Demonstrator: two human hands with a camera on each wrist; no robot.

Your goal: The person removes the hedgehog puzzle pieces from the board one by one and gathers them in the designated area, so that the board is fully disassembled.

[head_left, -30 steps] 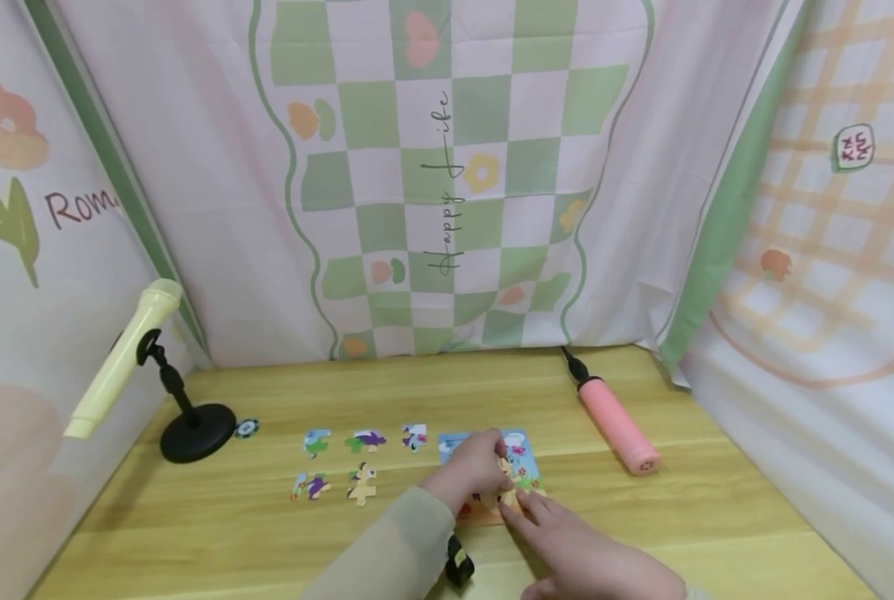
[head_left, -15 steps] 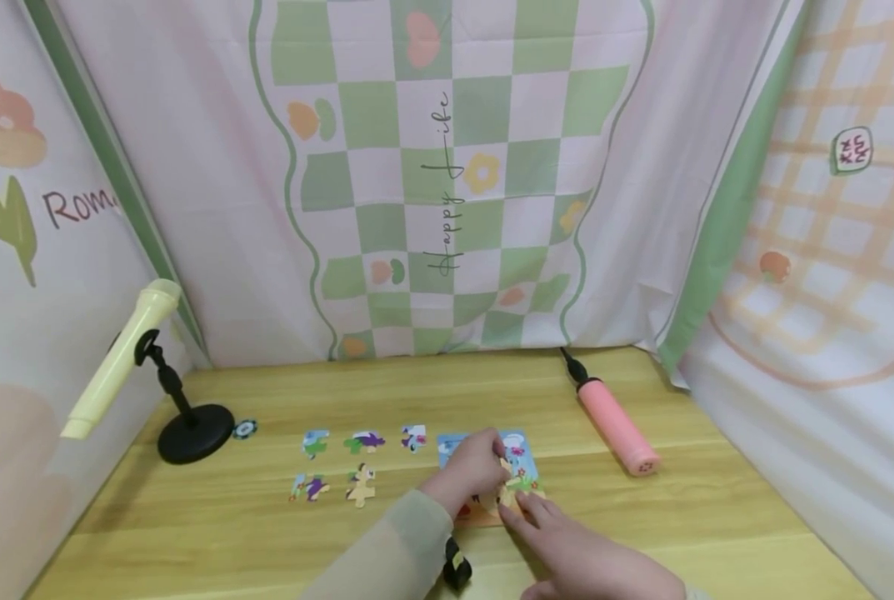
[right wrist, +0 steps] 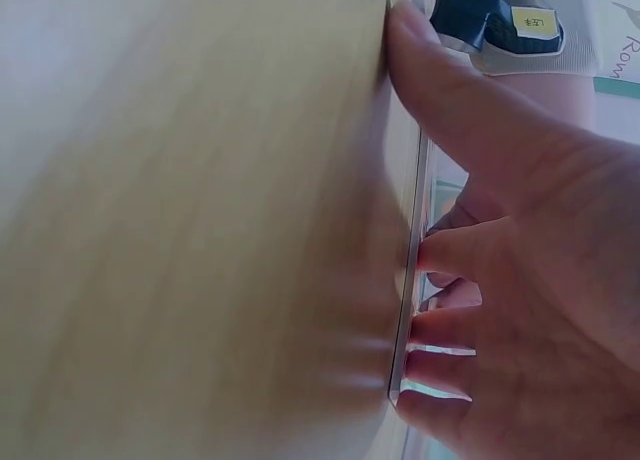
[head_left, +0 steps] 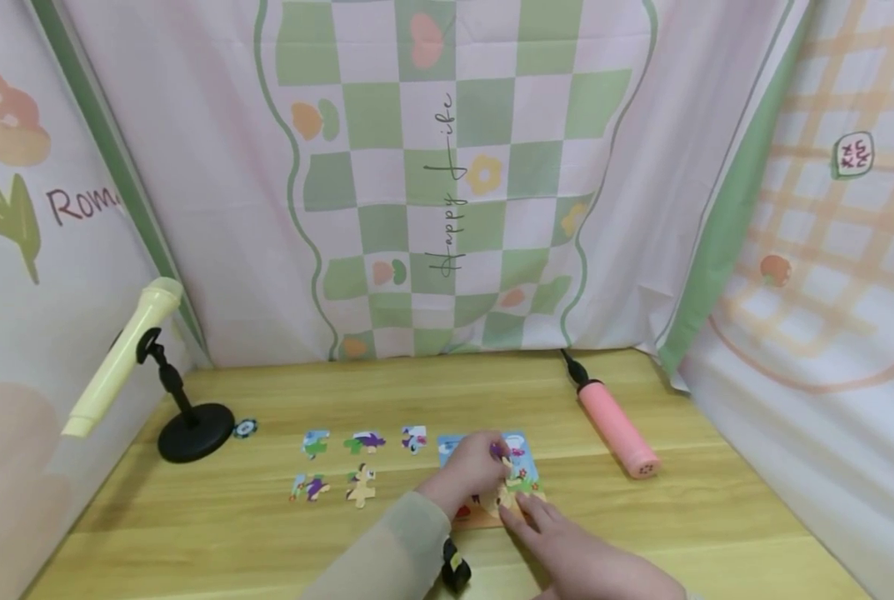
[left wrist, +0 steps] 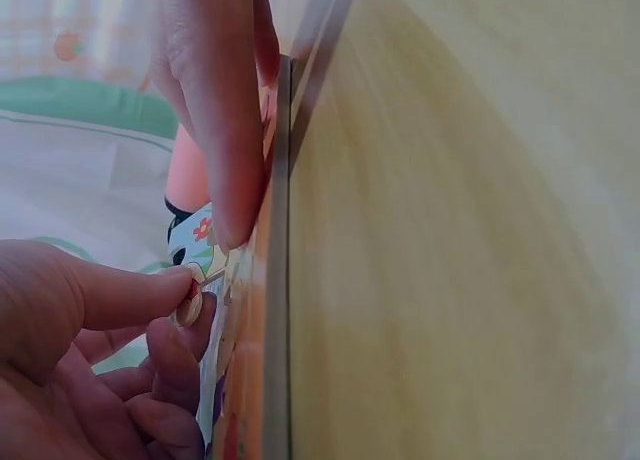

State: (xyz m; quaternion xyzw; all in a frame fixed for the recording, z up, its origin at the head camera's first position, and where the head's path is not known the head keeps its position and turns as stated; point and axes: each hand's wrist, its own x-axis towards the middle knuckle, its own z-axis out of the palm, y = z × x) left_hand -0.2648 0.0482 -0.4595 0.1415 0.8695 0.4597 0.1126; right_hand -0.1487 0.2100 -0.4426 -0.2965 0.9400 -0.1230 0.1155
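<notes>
My left hand [head_left: 476, 462] is over the colorful puzzle board [head_left: 482, 522] and pinches a small puzzle piece [left wrist: 188, 308] between thumb and fingertips, tilted up from the board. That piece is mostly hidden by the fingers. With fairly straight fingers, my right hand [head_left: 570, 542] rests on the board's near right part; the right wrist view shows its fingertips along the board's edge. To the left on the table lie loose puzzle pieces: a tan one [head_left: 361, 486], a purple one [head_left: 316, 487], a purple and green one [head_left: 366, 441], a blue and white one [head_left: 414, 438], and a green one [head_left: 315, 443].
A pale yellow microphone [head_left: 124, 358] leans in a black stand [head_left: 196, 433] at the left, beside a small round chip [head_left: 246, 428]. At the right lies a pink hand pump [head_left: 617, 428]. Patterned curtains [head_left: 447, 208] enclose the wooden table [head_left: 192, 533].
The left hand's fingers have shifted slightly, and a bit of purple now shows at its fingertips. The right hand has barely moved; the loose pieces lie where they were.
</notes>
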